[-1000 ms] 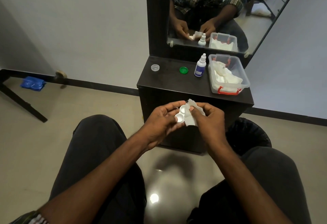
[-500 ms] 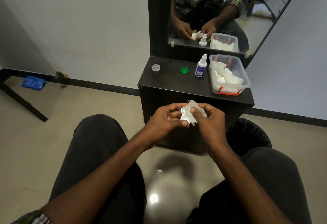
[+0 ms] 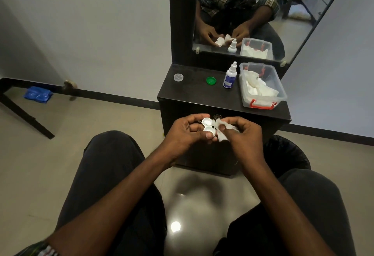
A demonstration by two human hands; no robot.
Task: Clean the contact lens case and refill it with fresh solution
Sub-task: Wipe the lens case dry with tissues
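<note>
Tissue (image 3: pixel 222 132) has come off the lens case (image 3: pixel 208 126), gripped by left hand (image 3: pixel 187 132); right hand (image 3: pixel 245 136) pinches tissue.

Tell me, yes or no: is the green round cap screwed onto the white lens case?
No: the green round cap lies alone on the dark cabinet top.

Blue packet (image 3: pixel 37 95) on floor; mirror (image 3: pixel 263 13) above dark cabinet (image 3: pixel 192 98).

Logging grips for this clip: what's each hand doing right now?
Left hand: holds the lens case.
Right hand: pinches the tissue.
</note>
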